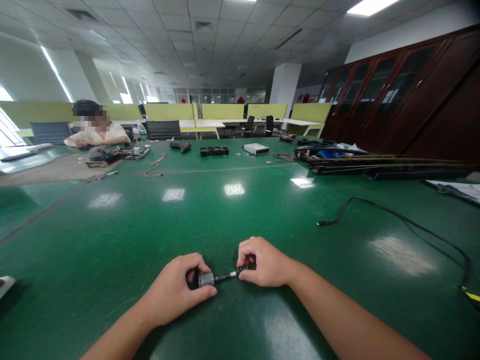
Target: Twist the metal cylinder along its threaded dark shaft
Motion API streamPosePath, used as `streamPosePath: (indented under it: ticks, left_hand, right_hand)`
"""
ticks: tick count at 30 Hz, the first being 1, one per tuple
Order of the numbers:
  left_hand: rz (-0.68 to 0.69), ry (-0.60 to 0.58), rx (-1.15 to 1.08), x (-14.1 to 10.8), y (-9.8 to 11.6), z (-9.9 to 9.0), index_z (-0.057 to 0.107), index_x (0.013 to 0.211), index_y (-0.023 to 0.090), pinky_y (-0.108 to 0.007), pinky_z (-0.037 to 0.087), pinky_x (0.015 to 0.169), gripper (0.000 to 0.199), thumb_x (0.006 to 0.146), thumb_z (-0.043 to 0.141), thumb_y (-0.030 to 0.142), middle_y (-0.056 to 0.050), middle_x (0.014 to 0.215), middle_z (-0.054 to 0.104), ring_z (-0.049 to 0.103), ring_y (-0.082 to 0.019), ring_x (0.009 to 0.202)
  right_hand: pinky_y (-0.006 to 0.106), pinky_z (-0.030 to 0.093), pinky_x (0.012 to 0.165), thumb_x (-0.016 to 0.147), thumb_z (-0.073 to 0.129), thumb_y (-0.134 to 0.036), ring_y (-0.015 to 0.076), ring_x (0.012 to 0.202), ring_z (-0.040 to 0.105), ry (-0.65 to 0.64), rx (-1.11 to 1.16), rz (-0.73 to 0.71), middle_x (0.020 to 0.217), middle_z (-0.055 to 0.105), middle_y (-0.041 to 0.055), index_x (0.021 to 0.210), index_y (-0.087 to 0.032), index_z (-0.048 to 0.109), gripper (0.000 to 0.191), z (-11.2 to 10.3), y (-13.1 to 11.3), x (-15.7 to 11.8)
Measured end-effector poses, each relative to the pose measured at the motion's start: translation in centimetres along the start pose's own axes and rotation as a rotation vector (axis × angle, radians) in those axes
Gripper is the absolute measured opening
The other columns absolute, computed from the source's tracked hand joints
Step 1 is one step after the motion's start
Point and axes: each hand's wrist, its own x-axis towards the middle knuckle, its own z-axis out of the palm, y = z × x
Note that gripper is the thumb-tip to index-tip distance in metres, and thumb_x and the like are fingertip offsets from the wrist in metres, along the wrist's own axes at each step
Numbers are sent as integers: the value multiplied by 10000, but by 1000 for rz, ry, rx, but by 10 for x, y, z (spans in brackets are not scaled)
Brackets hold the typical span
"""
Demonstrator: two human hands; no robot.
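Near the front of the green table (195, 210), my left hand (176, 282) is closed round a grey metal cylinder with a thin shaft (206, 280), its thumb and fingers on opposite sides. The shaft lies nearly level and points right, dark along most of its length and silvery at the tip. My right hand (262, 262) pinches a small dark coil spring (243, 269) between thumb and fingers. The spring's left end is at the shaft's tip; whether it is around the tip or only against it I cannot tell. My left fingers partly hide the cylinder's far end.
A black cable (397, 215) curves across the right side. Toward the back are a power drill (180, 147), a black bracket (214, 151), a white box (256, 149) and long dark bars (348, 167). Another person (95, 127) sits at the far left beside assorted parts.
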Motion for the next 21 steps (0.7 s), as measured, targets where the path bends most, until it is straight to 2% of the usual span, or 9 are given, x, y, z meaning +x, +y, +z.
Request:
streamPosePath:
  ticks: [4, 9, 15, 21]
  left_hand:
    - [6, 3, -4, 0, -2, 1, 654, 830, 197, -247, 346, 640, 230, 754, 723, 402, 24, 743, 576, 521, -162, 702]
    - [33, 4, -7, 1, -7, 3, 654, 831, 202, -242, 346, 644, 227, 752, 729, 401, 29, 746, 571, 522, -159, 713]
    - [34, -3, -3, 2, -8, 4, 666, 860, 205, -240, 349, 643, 233, 764, 717, 411, 30, 748, 573, 525, -158, 715]
    - [40, -6, -2, 2, -7, 3, 671, 861, 205, -242, 345, 639, 222, 766, 719, 400, 29, 746, 574, 524, -159, 709]
  right_hand:
    - [241, 409, 615, 635, 767, -143, 119, 607, 539, 2, -2, -16, 648, 605, -21, 697, -169, 707, 90, 9, -10, 2]
    - [245, 432, 702, 643, 743, -100, 129, 691, 584, 9, 68, -39, 759, 648, -25, 950, -198, 710, 324, 21, -22, 3]
    - [236, 413, 692, 692, 741, -155, 117, 681, 573, 3, 30, -52, 728, 621, -32, 858, -187, 698, 174, 25, -19, 3]
    - [239, 404, 717, 703, 754, -177, 114, 702, 579, 8, -4, -71, 741, 617, -32, 865, -187, 699, 171, 26, -20, 3]
